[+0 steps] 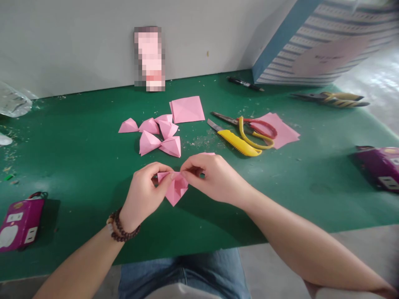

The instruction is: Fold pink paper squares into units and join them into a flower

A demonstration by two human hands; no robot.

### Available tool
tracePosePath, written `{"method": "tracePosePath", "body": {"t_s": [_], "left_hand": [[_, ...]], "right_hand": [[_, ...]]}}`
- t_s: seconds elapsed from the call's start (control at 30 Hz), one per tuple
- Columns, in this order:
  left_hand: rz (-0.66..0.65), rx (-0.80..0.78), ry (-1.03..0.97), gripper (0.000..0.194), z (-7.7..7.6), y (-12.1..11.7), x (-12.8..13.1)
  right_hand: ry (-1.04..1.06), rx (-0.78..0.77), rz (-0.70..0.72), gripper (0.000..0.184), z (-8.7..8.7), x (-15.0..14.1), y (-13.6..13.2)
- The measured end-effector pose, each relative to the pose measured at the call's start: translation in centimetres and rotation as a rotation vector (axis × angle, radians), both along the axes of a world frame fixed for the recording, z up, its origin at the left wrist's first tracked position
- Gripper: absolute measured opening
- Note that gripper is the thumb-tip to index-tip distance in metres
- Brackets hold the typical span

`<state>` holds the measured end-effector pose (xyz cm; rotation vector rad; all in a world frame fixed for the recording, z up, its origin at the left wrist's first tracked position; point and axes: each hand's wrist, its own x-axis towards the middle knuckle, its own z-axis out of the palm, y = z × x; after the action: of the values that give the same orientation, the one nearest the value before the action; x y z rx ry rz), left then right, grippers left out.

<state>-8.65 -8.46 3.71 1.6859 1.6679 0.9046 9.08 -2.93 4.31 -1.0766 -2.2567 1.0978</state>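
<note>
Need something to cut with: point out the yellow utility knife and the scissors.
Yellow utility knife (pixel 237 143), head view, on its yellow handle.
Scissors (pixel 260 128), head view, on the red handle loop.

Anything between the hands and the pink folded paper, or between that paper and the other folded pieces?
Nothing visible. The left hand and right hand both pinch the pink folded paper directly. Between it and the nearest folded pink piece lie only green mat and small paper flecks.

On work mat (pixel 77 166), folded paper pieces (pixel 149 143) left of center, scissors (pixel 246 121) and craft knife (pixel 235 143) just right of them, pen (pixel 245 83) behind, small boxes (pixel 21 224) (pixel 380 168) at far left and far right.
</note>
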Motion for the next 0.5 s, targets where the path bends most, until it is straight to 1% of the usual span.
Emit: {"method": "tracePosePath", "body": {"t_s": [0.1, 0.3, 0.4, 0.5], "left_hand": [[0.005, -0.022, -0.008, 0.009, -0.09, 0.04, -0.09], [-0.006, -0.045, -0.009, 0.009, -0.24, 0.11, -0.04], [-0.034, -0.066, -0.051, 0.009, -0.35, 0.14, 0.02], [-0.042, -0.066, -0.048, 0.008, -0.46, 0.16, 0.05]], "right_hand": [[-0.001, 0.033, 0.019, 0.016, 0.04, -0.03, 0.01], [-0.023, 0.002, -0.025, 0.012, 0.15, -0.24, -0.09], [-0.054, 0.015, -0.027, 0.014, 0.16, -0.30, -0.14], [-0.066, -0.004, -0.024, 0.011, 0.13, -0.37, -0.21]]}}
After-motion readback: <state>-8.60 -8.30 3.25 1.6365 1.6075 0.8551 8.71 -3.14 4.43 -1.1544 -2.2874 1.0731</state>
